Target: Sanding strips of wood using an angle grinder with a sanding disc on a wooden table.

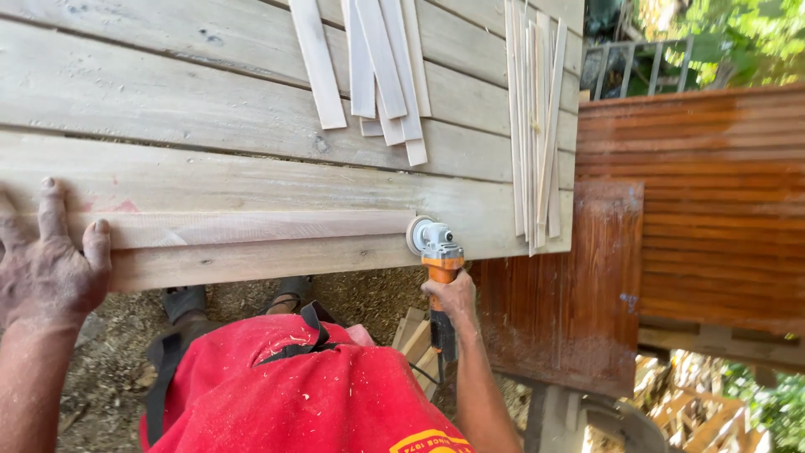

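A long thin wooden slat (251, 227) lies along the front of a rough plank worktop (210, 101). My left hand (46, 268) presses flat on the slat's left end, fingers spread. My right hand (453, 295) grips the orange body of an angle grinder (436, 252). The grinder's round disc (417, 235) sits against the slat's right end.
Several flat wooden slats (381, 63) lie loose at the back of the top, and a bundle of thin strips (537, 126) lies at its right edge. A reddish-brown panel (696, 201) stands to the right. Sawdust-covered ground (109, 361) and offcuts (415, 335) lie below, by my red shirt.
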